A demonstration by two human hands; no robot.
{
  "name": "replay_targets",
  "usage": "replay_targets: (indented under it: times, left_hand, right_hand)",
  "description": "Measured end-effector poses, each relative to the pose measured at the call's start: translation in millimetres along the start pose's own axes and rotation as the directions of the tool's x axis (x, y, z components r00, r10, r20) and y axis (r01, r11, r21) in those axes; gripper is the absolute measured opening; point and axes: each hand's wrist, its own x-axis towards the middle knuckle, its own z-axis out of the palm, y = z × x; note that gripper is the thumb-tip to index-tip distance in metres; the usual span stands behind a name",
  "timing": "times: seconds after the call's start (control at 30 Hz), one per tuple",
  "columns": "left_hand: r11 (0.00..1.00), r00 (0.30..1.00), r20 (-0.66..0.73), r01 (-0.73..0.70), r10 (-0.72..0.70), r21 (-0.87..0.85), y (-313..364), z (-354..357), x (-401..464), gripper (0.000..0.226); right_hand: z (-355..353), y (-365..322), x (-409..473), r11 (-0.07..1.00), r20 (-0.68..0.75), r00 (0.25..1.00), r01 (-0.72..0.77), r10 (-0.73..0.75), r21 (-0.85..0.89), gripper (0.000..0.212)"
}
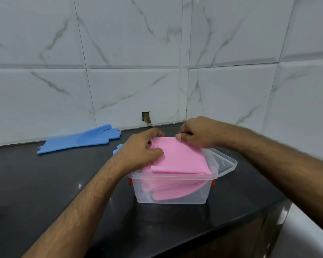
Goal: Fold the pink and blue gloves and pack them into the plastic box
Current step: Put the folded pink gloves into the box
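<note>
A clear plastic box [172,199] stands on the black counter. Folded pink glove material fills it, and a pink glove [183,157] lies on top, rising above the rim. My left hand [140,151] grips the pink glove's left far edge. My right hand [196,134] pinches its far right corner. One blue glove [78,139] lies flat on the counter at the back left, fingers pointing right. A bit of a second blue glove [117,148] peeks out behind my left wrist; most of it is hidden.
The box's clear lid [226,162] lies just right of the box, touching it. Red latches [130,181] show at the box's ends. A tiled wall with a small hole [146,117] runs behind the counter. The counter edge drops off at the front right.
</note>
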Motion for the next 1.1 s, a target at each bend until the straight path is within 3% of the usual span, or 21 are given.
replay_targets:
  times: [0.17,0.3,0.47,0.67,0.83,0.93,1.1]
  left_hand:
    - [0.998,1.000,0.016,0.002,-0.003,0.063,-1.5,2.7,2.3,0.050]
    - [0.995,1.000,0.016,0.006,-0.008,0.097,-3.5,4.8,4.5,0.054]
    - [0.993,0.999,0.043,0.008,-0.013,0.119,-5.4,5.3,6.9,0.051]
    - [0.982,0.996,0.092,-0.037,0.020,0.187,-0.2,4.4,4.8,0.058]
    - [0.993,0.999,-0.044,0.003,0.003,0.119,1.8,7.6,1.1,0.038]
    - [0.982,0.990,-0.140,-0.007,0.034,0.186,1.5,7.9,-0.8,0.028]
    - [0.923,0.979,-0.085,-0.145,0.186,0.357,5.3,4.1,-2.9,0.024]
  right_hand:
    - [14.0,2.1,-7.1,0.997,0.023,1.000,0.000,-0.002,0.083,0.011]
    - [14.8,-2.5,-8.8,1.000,0.064,0.998,-0.016,0.016,-0.006,0.020]
    - [19.0,-1.9,-9.4,0.984,0.015,0.999,0.038,-0.036,-0.175,0.006]
    - [29.6,-3.1,-4.4,0.964,0.004,0.998,0.067,-0.068,-0.256,0.014]
    - [33.5,-8.9,-5.6,0.977,0.001,1.000,0.022,-0.022,-0.211,0.015]
    - [37.4,-8.2,-8.3,0.984,-0.002,1.000,0.003,-0.004,-0.178,0.022]
    - [44.2,-8.3,-10.0,0.952,0.014,0.999,0.038,-0.036,-0.305,0.024]
